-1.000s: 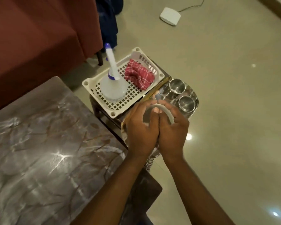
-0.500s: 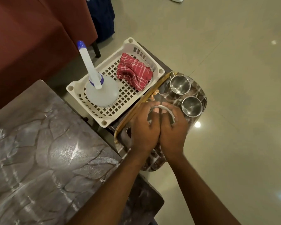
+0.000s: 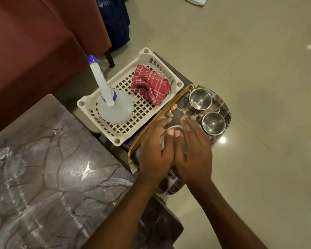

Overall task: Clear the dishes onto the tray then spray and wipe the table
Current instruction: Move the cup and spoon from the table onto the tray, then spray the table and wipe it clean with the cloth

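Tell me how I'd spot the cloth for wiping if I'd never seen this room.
Beyond the far corner of the grey marbled table sits a white slotted basket. The cloth lies crumpled at its far end, beside a clear spray bottle: the only red, white-checked fabric there.

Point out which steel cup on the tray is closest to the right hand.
The nearer cup, just beside the right hand; the farther cup stands beyond it, toward the far end of the tray.
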